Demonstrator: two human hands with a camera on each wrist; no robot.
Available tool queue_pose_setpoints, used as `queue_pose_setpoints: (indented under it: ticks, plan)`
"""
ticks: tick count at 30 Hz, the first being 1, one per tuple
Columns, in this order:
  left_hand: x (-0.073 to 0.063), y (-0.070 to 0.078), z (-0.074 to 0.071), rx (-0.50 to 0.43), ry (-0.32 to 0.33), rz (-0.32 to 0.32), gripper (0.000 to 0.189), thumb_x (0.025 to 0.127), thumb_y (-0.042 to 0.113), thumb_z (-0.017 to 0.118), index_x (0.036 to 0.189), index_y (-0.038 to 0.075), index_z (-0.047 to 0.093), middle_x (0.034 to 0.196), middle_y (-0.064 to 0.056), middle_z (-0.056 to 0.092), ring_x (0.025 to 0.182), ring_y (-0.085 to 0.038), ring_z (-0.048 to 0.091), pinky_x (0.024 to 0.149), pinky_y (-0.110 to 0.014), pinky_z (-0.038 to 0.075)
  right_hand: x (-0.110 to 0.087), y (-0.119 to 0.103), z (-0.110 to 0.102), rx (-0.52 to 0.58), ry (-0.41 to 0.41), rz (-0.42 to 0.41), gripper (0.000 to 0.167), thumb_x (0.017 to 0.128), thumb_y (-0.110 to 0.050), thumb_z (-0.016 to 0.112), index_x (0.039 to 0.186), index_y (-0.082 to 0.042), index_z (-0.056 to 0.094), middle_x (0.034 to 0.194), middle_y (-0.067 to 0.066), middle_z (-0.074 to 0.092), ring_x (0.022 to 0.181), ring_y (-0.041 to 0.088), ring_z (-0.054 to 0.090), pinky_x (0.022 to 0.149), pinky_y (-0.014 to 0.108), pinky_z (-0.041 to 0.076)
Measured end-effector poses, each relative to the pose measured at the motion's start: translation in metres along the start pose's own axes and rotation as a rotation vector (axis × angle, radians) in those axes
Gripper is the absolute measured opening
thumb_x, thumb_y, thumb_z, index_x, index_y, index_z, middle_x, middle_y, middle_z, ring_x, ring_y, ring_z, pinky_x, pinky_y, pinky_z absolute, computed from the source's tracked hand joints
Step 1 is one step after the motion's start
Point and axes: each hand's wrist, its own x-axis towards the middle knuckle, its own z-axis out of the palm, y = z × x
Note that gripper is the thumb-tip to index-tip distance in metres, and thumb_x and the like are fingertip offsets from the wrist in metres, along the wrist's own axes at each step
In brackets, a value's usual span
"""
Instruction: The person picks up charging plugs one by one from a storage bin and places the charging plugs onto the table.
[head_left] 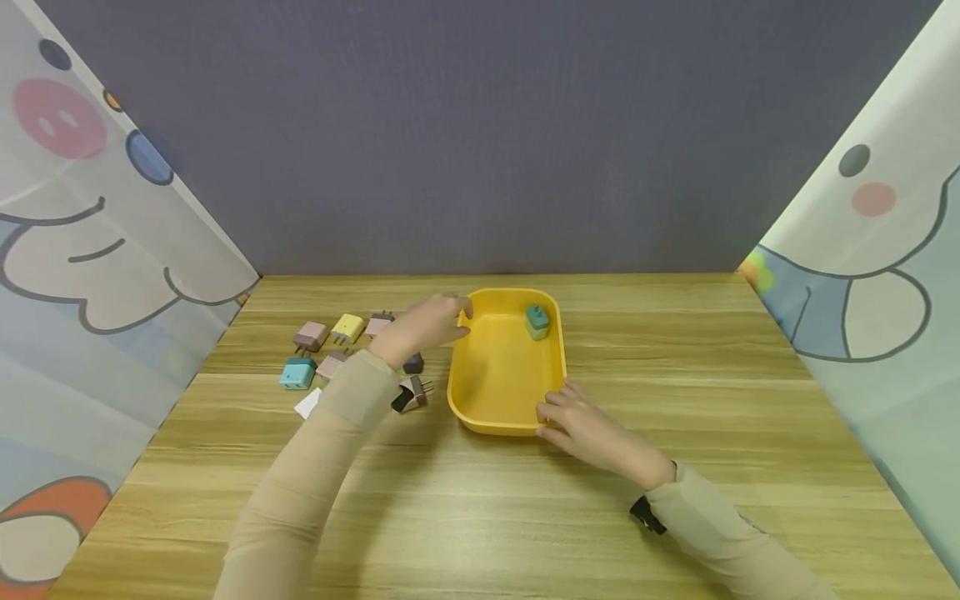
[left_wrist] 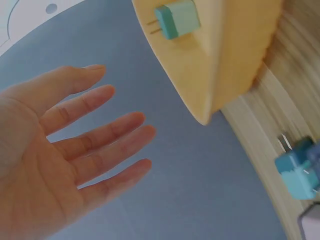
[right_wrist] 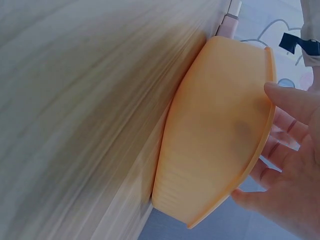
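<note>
A yellow plastic tray [head_left: 504, 429] stands on the table with one two-tone green plug adapter [head_left: 537, 323] at its far right corner. My right hand [head_left: 581, 423] holds the tray's near right corner. In the right wrist view its thumb and fingers [right_wrist: 287, 160] lie about the rim. My left hand [head_left: 431, 323] hovers by the tray's far left rim. The left wrist view shows that hand's fingers [left_wrist: 115, 135] spread loosely, with nothing in the palm.
Left of the tray lie several plug adapters: a yellow one [head_left: 348, 327], a teal one [head_left: 297, 374], pinkish ones such as the mauve adapter [head_left: 311, 335], and a dark one [head_left: 413, 363]. A white piece [head_left: 307, 404] lies near them. A grey panel [head_left: 495, 142] stands behind the table.
</note>
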Motion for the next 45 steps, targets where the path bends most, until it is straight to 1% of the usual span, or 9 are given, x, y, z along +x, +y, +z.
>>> queue_pose_setpoints:
  ticks: [5,11,16,21,23,28,32,37,45]
  plan:
    - [0.012,0.012,-0.007,0.016,-0.024,0.026,0.029,0.087,0.019,0.056,0.113,0.005,0.054,0.113,-0.012,0.055,0.091,-0.021,0.055,0.078,-0.031,0.045,0.0,0.0,0.0,0.003,-0.007,0.006,0.015,0.082,-0.014,0.062,0.075,-0.015,0.049,0.075,-0.008,0.045,0.076,0.012,0.044,0.097,0.054,0.026]
    - [0.025,0.024,-0.012,0.014,-0.04,0.028,0.03,0.088,0.019,0.055,0.115,0.006,0.054,0.115,-0.009,0.055,0.096,-0.019,0.054,0.08,-0.03,0.044,0.0,0.0,0.0,0.004,-0.008,0.011,0.015,0.081,-0.014,0.063,0.075,-0.015,0.049,0.074,-0.008,0.045,0.075,0.011,0.044,0.097,0.053,0.026]
    - [0.035,0.03,-0.012,0.037,-0.032,0.047,0.028,0.088,0.02,0.055,0.113,0.007,0.056,0.114,-0.006,0.056,0.095,-0.017,0.054,0.079,-0.028,0.044,0.0,0.0,0.0,0.01,-0.013,0.016,0.016,0.081,-0.014,0.063,0.075,-0.015,0.049,0.074,-0.008,0.044,0.076,0.011,0.043,0.097,0.053,0.026]
    - [0.045,0.034,-0.01,0.038,-0.038,0.071,0.025,0.088,0.018,0.055,0.111,0.007,0.057,0.112,-0.007,0.057,0.093,-0.018,0.053,0.078,-0.028,0.044,0.0,0.0,0.0,0.01,-0.003,0.006,0.016,0.081,-0.013,0.063,0.075,-0.015,0.049,0.074,-0.008,0.043,0.075,0.01,0.042,0.096,0.054,0.027]
    - [0.049,0.036,-0.01,0.042,-0.042,0.071,0.025,0.088,0.017,0.055,0.11,0.007,0.058,0.113,-0.007,0.056,0.095,-0.018,0.053,0.079,-0.028,0.043,0.0,0.0,0.0,0.015,-0.007,0.007,0.015,0.081,-0.014,0.063,0.075,-0.015,0.049,0.073,-0.009,0.043,0.075,0.01,0.042,0.096,0.054,0.027]
    - [0.059,0.041,-0.011,0.04,-0.05,0.041,0.026,0.088,0.015,0.054,0.112,0.007,0.058,0.117,-0.006,0.055,0.103,-0.02,0.051,0.083,-0.028,0.042,0.001,0.0,-0.002,0.029,-0.023,0.017,0.014,0.082,-0.014,0.062,0.075,-0.015,0.049,0.074,-0.009,0.043,0.075,0.01,0.041,0.097,0.054,0.026]
    - [0.066,0.046,-0.011,0.035,-0.078,0.015,0.028,0.087,0.015,0.055,0.115,0.008,0.056,0.118,-0.006,0.053,0.105,-0.02,0.05,0.084,-0.029,0.042,0.001,-0.001,-0.002,0.033,-0.031,0.023,0.014,0.082,-0.014,0.062,0.075,-0.015,0.049,0.075,-0.008,0.044,0.075,0.01,0.041,0.096,0.055,0.026]
    - [0.076,0.049,-0.005,0.022,-0.115,-0.011,0.03,0.088,0.016,0.054,0.117,0.008,0.054,0.119,-0.005,0.052,0.107,-0.02,0.048,0.087,-0.029,0.041,0.001,-0.001,-0.002,0.027,-0.029,0.019,0.014,0.082,-0.014,0.062,0.075,-0.015,0.05,0.074,-0.008,0.044,0.074,0.01,0.04,0.096,0.054,0.026]
    - [0.094,0.048,0.004,0.028,-0.134,-0.033,0.03,0.087,0.018,0.055,0.116,0.009,0.054,0.118,-0.003,0.051,0.107,-0.018,0.045,0.087,-0.03,0.04,0.002,-0.001,-0.002,0.014,-0.033,0.02,0.015,0.082,-0.015,0.062,0.075,-0.015,0.049,0.075,-0.007,0.045,0.075,0.011,0.042,0.097,0.054,0.026]
